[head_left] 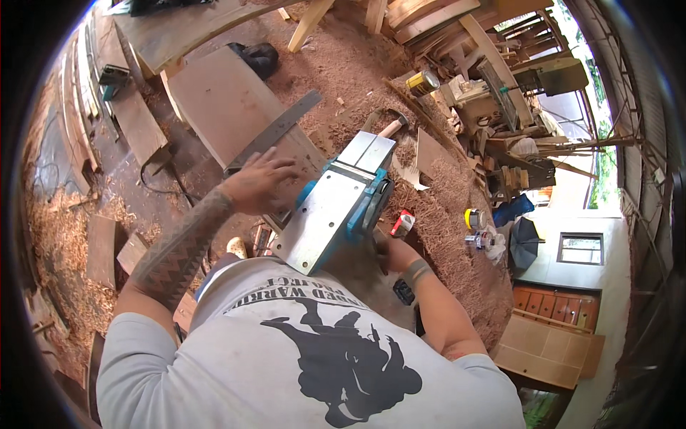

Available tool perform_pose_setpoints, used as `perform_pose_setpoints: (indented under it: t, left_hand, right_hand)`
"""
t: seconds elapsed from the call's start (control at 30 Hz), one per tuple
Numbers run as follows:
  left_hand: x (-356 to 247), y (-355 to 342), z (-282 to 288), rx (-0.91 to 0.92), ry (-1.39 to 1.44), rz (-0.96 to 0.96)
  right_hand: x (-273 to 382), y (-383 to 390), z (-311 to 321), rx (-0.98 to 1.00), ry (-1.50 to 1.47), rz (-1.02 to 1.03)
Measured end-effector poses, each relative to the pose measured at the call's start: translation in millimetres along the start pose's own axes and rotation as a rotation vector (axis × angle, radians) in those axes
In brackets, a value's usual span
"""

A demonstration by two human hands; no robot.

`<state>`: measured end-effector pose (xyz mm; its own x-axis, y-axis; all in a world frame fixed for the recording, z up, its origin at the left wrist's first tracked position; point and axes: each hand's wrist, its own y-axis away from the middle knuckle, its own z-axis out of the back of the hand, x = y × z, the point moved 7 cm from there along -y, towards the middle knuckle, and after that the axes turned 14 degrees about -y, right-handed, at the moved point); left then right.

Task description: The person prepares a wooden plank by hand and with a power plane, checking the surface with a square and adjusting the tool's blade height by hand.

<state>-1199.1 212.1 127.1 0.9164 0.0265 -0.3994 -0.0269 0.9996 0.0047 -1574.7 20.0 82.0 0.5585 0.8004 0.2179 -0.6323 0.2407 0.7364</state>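
Note:
An electric planer [325, 214] with a teal body lies upside down in front of my body, its shiny metal sole facing up. My left hand [261, 182] is to the left of the planer, over a wooden board, with its fingers spread and nothing visible in them. A long grey flat bar [282, 127] lies across the board [221, 100] just beyond that hand. My right hand [397, 255] is low on the planer's right side, with its fingers curled. The planer and shadow partly hide those fingers, so what they hold is unclear.
A hammer [391, 129] and a red and white packet [403, 224] lie near the planer. Wood shavings [443, 236] cover the ground. Another power tool [113, 77] sits on a plank at the far left. Stacked timber [493, 71] and a yellow can [423, 83] are at the far right.

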Motion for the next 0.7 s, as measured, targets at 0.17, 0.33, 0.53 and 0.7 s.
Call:
perform_pose_setpoints:
  t: [0.17,0.33,0.53,0.7]
  left_hand:
    - [-76,-24,29,-0.201,0.329,-0.064]
    - [-118,-47,18,-0.191,0.186,-0.021]
    - [-121,-48,10,-0.109,0.233,0.074]
    - [-123,-44,9,-0.041,0.227,0.113]
  right_hand:
    - [-1,50,124,-0.381,-1.115,-0.185]
    - [73,64,237,-0.800,-1.351,0.373]
    - [148,26,261,-0.825,-0.620,0.462]
    - [167,17,264,-0.788,-0.425,0.451]
